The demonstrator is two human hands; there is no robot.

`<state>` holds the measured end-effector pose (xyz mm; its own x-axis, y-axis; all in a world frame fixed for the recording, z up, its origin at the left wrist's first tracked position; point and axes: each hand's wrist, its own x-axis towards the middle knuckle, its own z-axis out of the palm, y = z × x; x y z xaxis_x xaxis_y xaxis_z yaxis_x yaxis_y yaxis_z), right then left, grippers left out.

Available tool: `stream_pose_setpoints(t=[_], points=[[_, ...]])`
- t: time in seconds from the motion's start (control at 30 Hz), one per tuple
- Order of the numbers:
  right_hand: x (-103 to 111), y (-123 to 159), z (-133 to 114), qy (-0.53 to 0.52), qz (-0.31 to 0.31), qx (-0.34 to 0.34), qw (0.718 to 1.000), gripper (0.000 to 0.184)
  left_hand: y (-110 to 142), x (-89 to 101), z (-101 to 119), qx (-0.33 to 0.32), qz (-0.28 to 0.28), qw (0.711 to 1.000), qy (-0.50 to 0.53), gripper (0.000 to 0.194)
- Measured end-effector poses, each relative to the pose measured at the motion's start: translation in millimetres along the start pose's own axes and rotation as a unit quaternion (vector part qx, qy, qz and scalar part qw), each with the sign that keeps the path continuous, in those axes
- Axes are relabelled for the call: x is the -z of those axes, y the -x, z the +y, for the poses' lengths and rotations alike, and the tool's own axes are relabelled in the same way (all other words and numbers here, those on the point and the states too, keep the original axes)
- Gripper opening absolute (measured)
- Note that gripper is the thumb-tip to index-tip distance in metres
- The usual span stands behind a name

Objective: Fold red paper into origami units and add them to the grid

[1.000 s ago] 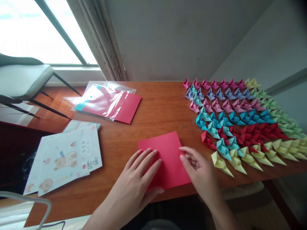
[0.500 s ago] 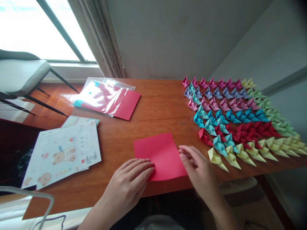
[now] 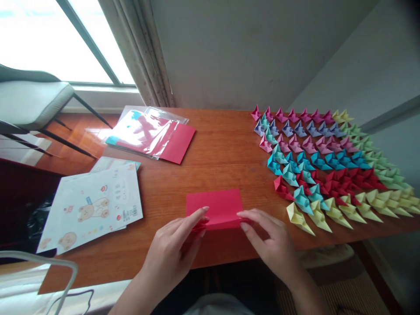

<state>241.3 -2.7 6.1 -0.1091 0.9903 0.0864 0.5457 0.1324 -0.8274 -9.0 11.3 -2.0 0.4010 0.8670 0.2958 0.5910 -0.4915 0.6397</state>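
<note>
A sheet of red paper (image 3: 215, 203) lies near the table's front edge, its near part bent up and over toward the far side. My left hand (image 3: 179, 243) pinches the paper's near left corner between thumb and fingers. At the near right corner, my right hand (image 3: 267, 234) has its thumb and fingertips on the paper in a pinch. Folded paper boats (image 3: 295, 218) in yellow, red, teal and other colours stand in rows to the right of my right hand.
Clear sleeves with red and blue paper (image 3: 149, 135) lie at the back left. Printed bear sheets (image 3: 95, 205) sit at the left. A chair (image 3: 39, 100) stands beyond the table's left side, and a white curved tube (image 3: 62, 262) crosses the lower left corner.
The red paper, flat before, is now bent over from its near edge. Both hands have shifted from resting at its sides to gripping the near corners.
</note>
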Motion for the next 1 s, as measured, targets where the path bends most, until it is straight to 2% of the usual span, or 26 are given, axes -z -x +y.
stream_pose_setpoints(t=[0.1, 0.17, 0.23, 0.3, 0.37, 0.6, 0.7, 0.83, 0.9, 1.0], points=[[-5.1, -3.7, 2.5, -0.020, 0.013, -0.059, 0.998, 0.021, -0.5, 2.7, 10.2, 0.012, 0.057, 0.997, -0.050, 0.054], [-7.3, -6.6, 3.6, -0.049, 0.008, -0.095, 0.994, 0.023, -0.9, 4.6, 20.2, -0.012, 0.077, 0.991, -0.108, 0.061], [-8.2, -10.0, 3.9, -0.086, -0.003, -0.121, 0.989, 0.025, -1.0, 4.5, 30.3, -0.056, 0.059, 0.986, -0.144, 0.061], [-7.8, -13.7, 3.7, -0.124, -0.017, -0.137, 0.983, 0.027, -0.8, 1.3, 38.2, -0.105, 0.004, 0.981, -0.164, 0.055], [-6.5, -17.5, 3.6, -0.153, -0.021, -0.150, 0.977, 0.028, -0.2, -4.5, 42.8, -0.137, -0.023, 0.974, -0.181, 0.046], [-2.8, -21.7, 8.6, -0.192, 0.003, -0.189, 0.963, 0.027, 2.3, -26.4, 43.5, -0.129, -0.064, 0.965, -0.218, 0.047], [-1.7, -20.2, 8.7, -0.127, 0.006, -0.174, 0.977, 0.027, 0.2, -31.0, 41.9, -0.128, -0.089, 0.959, -0.236, 0.048], [1.6, -16.1, 10.4, 0.055, 0.033, -0.102, 0.993, 0.027, -4.0, -31.8, 40.9, -0.138, -0.116, 0.950, -0.255, 0.049], [3.3, -12.5, 13.5, 0.156, 0.067, -0.070, 0.983, 0.028, -5.0, -31.5, 40.6, -0.137, -0.122, 0.948, -0.258, 0.048], [5.0, -6.0, 17.8, 0.282, 0.100, -0.045, 0.953, 0.030, -4.9, -31.5, 40.2, -0.134, -0.132, 0.948, -0.257, 0.049]])
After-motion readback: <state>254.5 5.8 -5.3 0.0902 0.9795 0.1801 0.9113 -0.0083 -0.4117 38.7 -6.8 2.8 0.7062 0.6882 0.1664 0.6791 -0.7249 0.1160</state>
